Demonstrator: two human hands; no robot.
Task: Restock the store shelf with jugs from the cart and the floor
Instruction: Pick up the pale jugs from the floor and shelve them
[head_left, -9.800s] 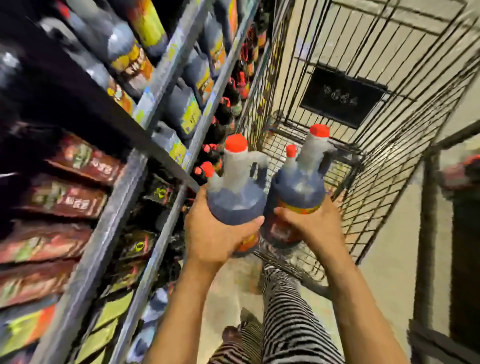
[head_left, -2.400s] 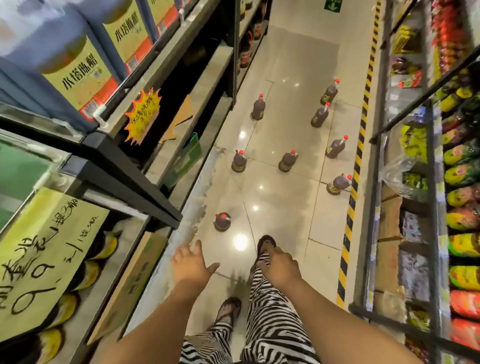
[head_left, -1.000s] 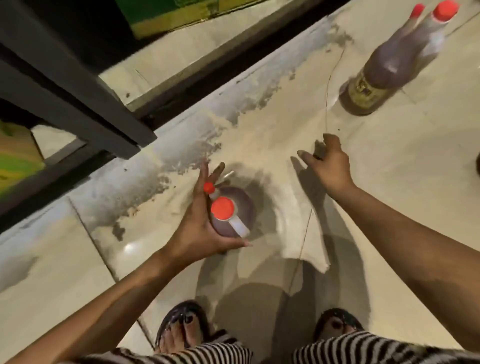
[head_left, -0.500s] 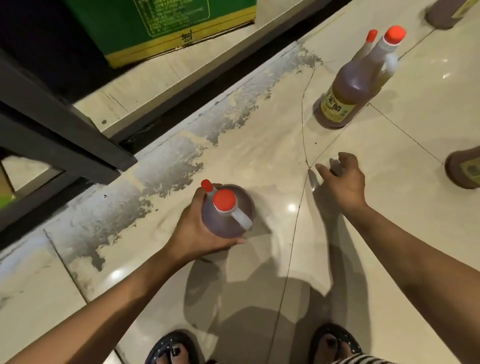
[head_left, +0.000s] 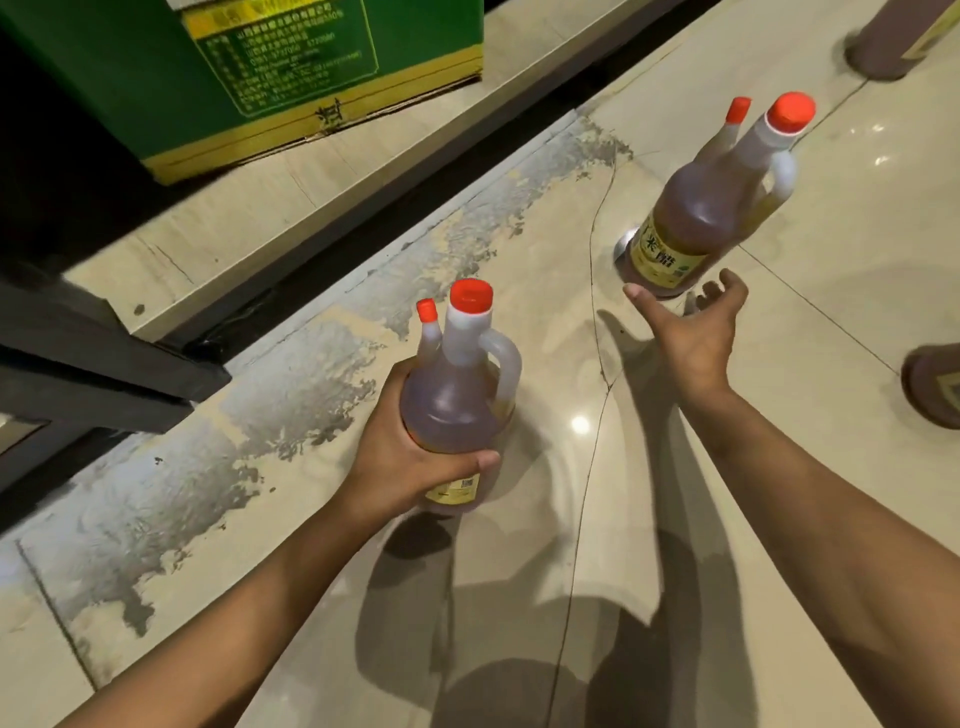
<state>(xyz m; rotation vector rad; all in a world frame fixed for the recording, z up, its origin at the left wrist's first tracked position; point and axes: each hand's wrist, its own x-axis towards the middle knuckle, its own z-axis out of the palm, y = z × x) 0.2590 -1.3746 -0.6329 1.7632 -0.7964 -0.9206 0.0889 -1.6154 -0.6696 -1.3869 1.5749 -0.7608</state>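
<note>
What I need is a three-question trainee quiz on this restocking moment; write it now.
1. True or false: the left hand grips a jug by its body, not its handle.
2. The right hand is: A) holding a jug; B) open, reaching toward the standing jug; C) curled into a fist.
3. Short answer: how many jugs are being held?
Key: 1 true; 2 B; 3 one.

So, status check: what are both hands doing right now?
Left hand grips held jug round its body. Right hand open, close beside standing jug. Nothing between them.
</note>
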